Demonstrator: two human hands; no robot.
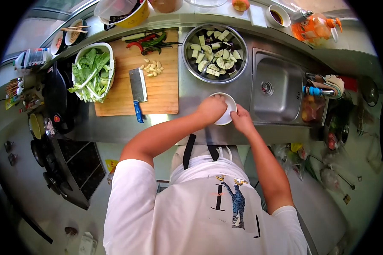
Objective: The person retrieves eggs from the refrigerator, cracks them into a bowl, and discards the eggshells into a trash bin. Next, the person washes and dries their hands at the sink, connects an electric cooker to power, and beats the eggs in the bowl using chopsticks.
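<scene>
A small white bowl (pixel 230 103) is held over the front of the steel counter. My right hand (pixel 242 119) grips its right rim, thumb at the edge. My left hand (pixel 212 109) reaches over the left rim, fingers bunched together inside; whatever they pinch is hidden. The inside of the bowl looks white, and I cannot tell what it contains. Just beyond it stands a large steel bowl (pixel 184 55) of cut eggplant pieces (pixel 217 53), purple-skinned with pale flesh.
On the left, a wooden cutting board (pixel 166 95) bears a cleaver (pixel 138 85), garlic cloves (pixel 152 68), red and green peppers (pixel 151 41) and a basket of leafy greens (pixel 91 70). A sink (pixel 281 108) lies right. A soap bottle (pixel 312 29) and sauce bowl (pixel 278 16) stand behind.
</scene>
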